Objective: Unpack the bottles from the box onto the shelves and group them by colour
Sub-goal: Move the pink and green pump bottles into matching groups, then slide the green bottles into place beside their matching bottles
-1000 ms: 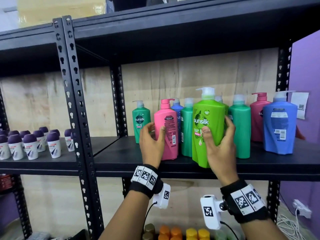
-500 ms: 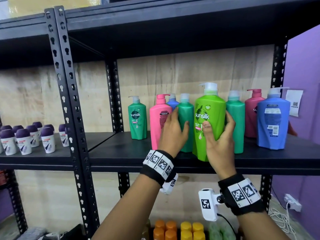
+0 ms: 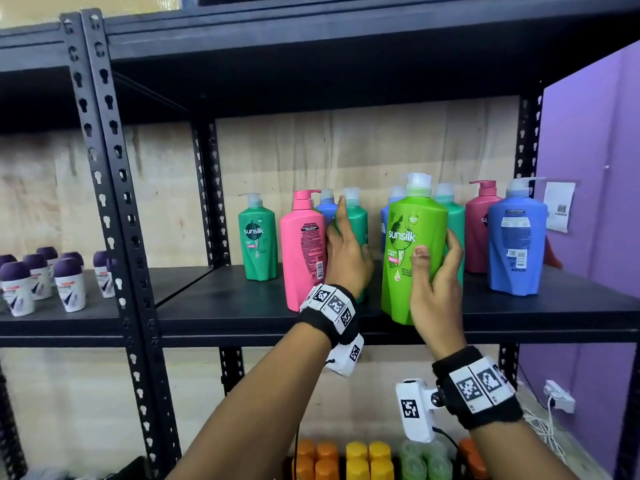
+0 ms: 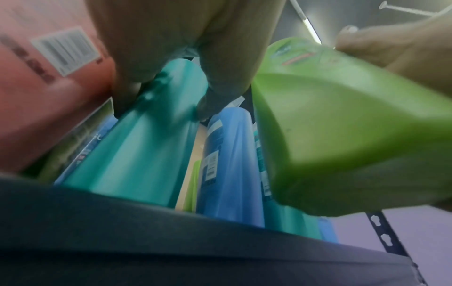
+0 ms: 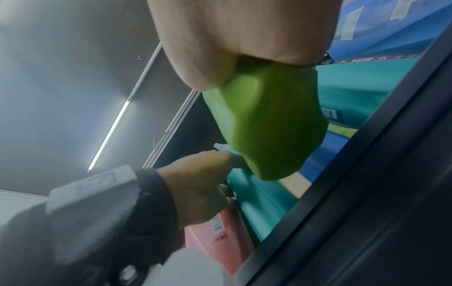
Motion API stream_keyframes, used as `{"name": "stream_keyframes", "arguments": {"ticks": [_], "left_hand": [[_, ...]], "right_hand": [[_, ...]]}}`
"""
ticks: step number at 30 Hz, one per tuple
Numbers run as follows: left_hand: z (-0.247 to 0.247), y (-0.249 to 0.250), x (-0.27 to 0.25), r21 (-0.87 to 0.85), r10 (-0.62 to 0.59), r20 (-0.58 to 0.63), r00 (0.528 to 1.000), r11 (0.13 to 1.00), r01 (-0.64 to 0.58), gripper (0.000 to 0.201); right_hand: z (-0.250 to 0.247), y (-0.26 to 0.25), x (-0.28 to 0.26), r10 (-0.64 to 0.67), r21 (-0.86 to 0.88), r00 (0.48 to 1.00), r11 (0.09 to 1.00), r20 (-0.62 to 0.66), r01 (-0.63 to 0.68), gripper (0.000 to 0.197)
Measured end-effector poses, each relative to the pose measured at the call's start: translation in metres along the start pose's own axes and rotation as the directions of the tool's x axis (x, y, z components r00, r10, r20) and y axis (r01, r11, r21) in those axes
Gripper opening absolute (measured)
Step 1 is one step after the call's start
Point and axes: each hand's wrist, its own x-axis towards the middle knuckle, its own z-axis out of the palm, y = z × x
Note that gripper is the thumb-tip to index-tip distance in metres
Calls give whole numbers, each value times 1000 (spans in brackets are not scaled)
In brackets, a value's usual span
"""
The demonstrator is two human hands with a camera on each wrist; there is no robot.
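Observation:
A lime green pump bottle (image 3: 412, 216) is upright at the front edge of the black middle shelf (image 3: 242, 306), and my right hand (image 3: 438, 275) grips its lower right side. Both wrist views show the base of the lime green bottle (image 5: 269, 120) (image 4: 342, 125) from below, off the shelf surface. My left hand (image 3: 346, 251) holds a teal green bottle (image 3: 358, 220), fingers between it and the pink bottle (image 3: 301, 251), thumb on its right. In the left wrist view my fingers (image 4: 127, 73) straddle the teal bottle (image 4: 137, 145).
Also on the shelf are a small dark green bottle (image 3: 258, 237), blue bottles (image 3: 327, 213) at the back, a magenta bottle (image 3: 479, 230) and a large blue bottle (image 3: 517, 244). Purple-capped roll-ons (image 3: 41, 278) fill the left bay. Orange, yellow and green caps (image 3: 346, 459) show below.
My left hand went from the pink bottle to the teal green one and shifted it left, opening a gap beside the lime bottle. My right hand kept its grip.

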Motion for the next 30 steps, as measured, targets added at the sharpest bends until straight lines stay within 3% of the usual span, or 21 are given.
{"name": "stream_keyframes", "arguments": {"ticks": [7,14,18,24,30], "left_hand": [[-22,9,-29,-33,55,-119,991,998,-59,91],[-46,4,-54,-44,111,-282,953,991,-129,94],[-49,1,-58,-41,133,-358,924,987,-158,88],[-48,-4,-62,-36,117,-409,905,989,-144,94],[-48,-6,-63,-109,68,-357,932,988,-114,99]], "right_hand": [[6,1,-5,3,-25,999,1000,48,-2,59],[28,-1,-14,-37,-16,991,999,125,40,62],[41,-4,-15,-15,-153,984,987,176,42,63],[45,-15,0,-15,-294,975,952,223,82,67],[47,-30,33,90,-469,929,878,360,97,76]]}}
